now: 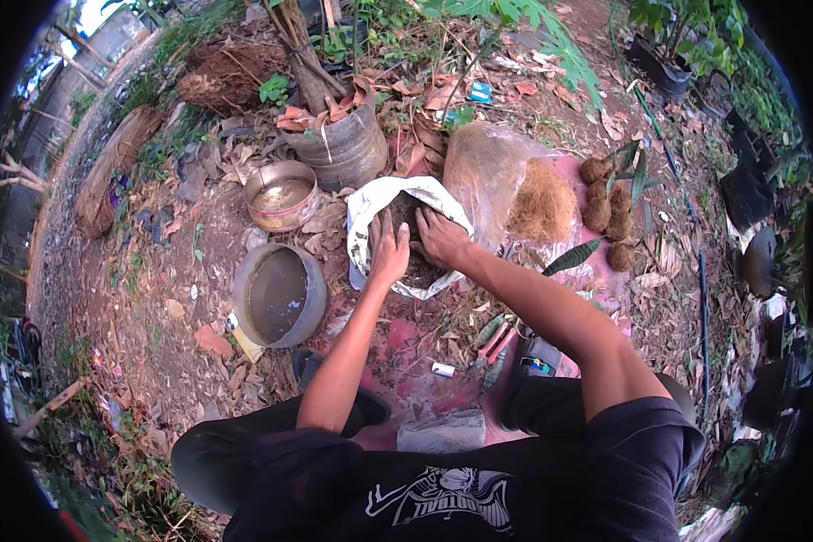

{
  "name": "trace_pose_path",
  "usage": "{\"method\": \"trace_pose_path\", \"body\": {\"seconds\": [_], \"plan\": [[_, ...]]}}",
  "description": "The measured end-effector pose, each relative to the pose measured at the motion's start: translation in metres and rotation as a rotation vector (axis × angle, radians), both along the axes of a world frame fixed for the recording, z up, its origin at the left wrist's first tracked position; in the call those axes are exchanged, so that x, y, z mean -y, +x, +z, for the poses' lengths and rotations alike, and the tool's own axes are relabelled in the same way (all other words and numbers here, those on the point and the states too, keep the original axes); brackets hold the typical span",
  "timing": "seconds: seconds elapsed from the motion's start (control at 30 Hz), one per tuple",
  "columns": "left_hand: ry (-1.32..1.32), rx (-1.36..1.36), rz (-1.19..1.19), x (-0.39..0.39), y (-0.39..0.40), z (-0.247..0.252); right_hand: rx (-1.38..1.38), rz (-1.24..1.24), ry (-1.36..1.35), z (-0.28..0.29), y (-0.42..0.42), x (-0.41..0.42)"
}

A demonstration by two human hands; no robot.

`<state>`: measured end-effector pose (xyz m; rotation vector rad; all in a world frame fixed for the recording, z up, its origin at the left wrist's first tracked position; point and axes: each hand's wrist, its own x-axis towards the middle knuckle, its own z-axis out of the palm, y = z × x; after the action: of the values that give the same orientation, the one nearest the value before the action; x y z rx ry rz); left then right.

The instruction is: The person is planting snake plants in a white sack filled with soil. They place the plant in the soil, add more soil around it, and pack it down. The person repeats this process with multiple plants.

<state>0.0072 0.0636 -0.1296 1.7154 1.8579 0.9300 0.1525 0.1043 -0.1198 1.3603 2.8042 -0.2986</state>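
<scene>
A white sack (369,203) with its rim rolled outward stands in front of me, dark soil (423,271) inside it. My left hand (388,249) reaches into the mouth, palm down against the soil, fingers pointing away from me. From the right, my right hand (440,237) lies on the soil too, its fingers partly sunk or hidden there. Whether either hand grasps any soil cannot be told. Right of the sack is a clear plastic bag (481,176) of brown fibre (545,203). Several round fibre-covered balls (597,213) lie beyond it, some with long green leaves.
At left are a basin of murky water (278,295) and a round sieve-like pan (281,196). A potted tree's container (342,146) stands behind. Nearer me lie red-handled pruning shears (498,344), a white spool (442,369), scissors (513,249) and a grey block (442,431).
</scene>
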Motion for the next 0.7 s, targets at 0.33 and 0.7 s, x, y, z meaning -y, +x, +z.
{"method": "trace_pose_path", "body": {"seconds": [0.33,0.7], "plan": [[0.006,-0.152,0.189,-0.016,-0.026,0.004,-0.066,-0.046,-0.033,-0.003,-0.019,0.011],[-0.036,-0.001,-0.133,-0.068,-0.074,0.063,-0.610,-0.066,-0.169,0.013,0.000,-0.084]]}}
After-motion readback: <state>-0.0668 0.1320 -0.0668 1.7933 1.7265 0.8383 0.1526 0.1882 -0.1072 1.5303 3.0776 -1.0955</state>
